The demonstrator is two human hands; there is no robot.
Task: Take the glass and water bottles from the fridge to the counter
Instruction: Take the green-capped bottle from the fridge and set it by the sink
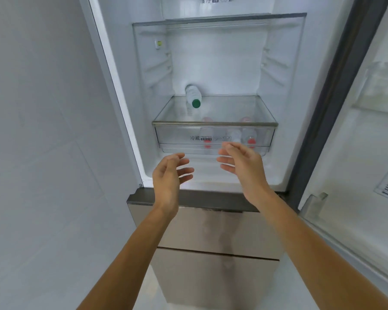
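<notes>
At the open fridge [217, 63], whose door [367, 130] stands swung out to the right, the one loaded level is the clear drawer [177, 136] with its glass shelf [233, 108] on top. Both hands hover just in front of the drawer, touching nothing. The left hand [168, 173] and right hand [242, 166] are spread, palms facing each other, fingers loosely bent and empty. A green-capped water bottle [193, 95] lies on its side at the shelf's back left, cap toward the person. Several red-capped bottles [250, 136] lie inside the drawer on the right, seen blurred through its front. No glass can be made out; a pale shape among the red caps may be one, but I cannot tell. The step in hand looks like the first reach, with nothing yet moved to the worktop. The drawer probably needs pulling out evenly by its front lip with both hands, so the lying bottles do not roll. Alternatively, the green-capped bottle is free to take first, gripped round its body and not by the cap.
</notes>
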